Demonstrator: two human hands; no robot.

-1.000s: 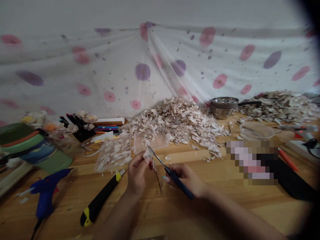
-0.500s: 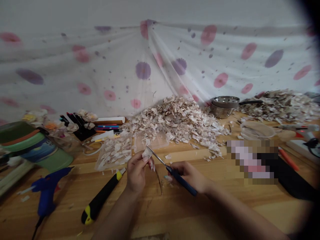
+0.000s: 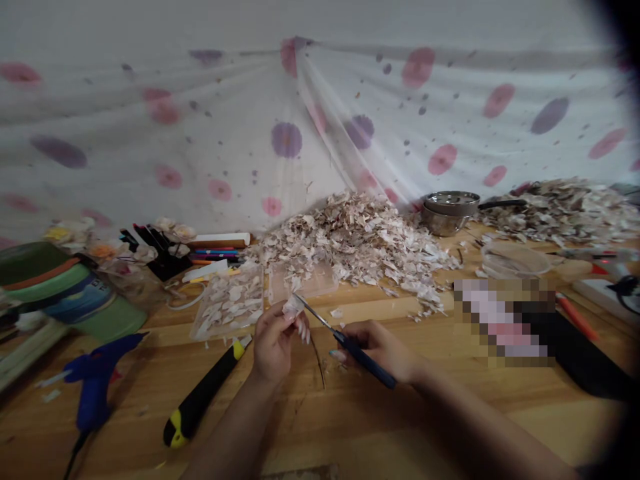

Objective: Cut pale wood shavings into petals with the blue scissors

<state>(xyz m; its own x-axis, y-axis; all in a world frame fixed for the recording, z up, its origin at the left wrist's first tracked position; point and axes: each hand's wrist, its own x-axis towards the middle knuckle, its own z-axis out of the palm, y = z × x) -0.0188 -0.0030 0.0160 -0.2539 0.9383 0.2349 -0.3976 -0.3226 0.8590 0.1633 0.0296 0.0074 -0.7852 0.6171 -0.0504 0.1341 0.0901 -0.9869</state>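
Note:
Between the fingertips of my left hand (image 3: pixel 273 347) is a small pale petal-like flake (image 3: pixel 293 307). My right hand (image 3: pixel 383 350) is closed around dark-blue-handled scissors (image 3: pixel 365 360), which appear edge-on. Their thin metal blades slant up to the left, and the tip meets the flake's edge. Whether the blades are parted cannot be made out. A thin brown twig (image 3: pixel 319 363) lies on the wooden table (image 3: pixel 400 433) between my hands. Left of my left forearm rests a black and yellow utility knife (image 3: pixel 207 393).
Behind my hands rises a large pile of pale flakes (image 3: pixel 350 240), beside a clear tray of flakes (image 3: pixel 227 300). A blue glue gun (image 3: pixel 95 380) and green container (image 3: pixel 75 293) are at left. Metal bowls (image 3: pixel 449 213), a plastic dish (image 3: pixel 517 260) and an orange tool (image 3: pixel 577 317) stand right.
Hardly anything differs. The flake in my left fingers has tilted slightly, and the fingers beneath it have shifted a little. The scissors stay at its edge.

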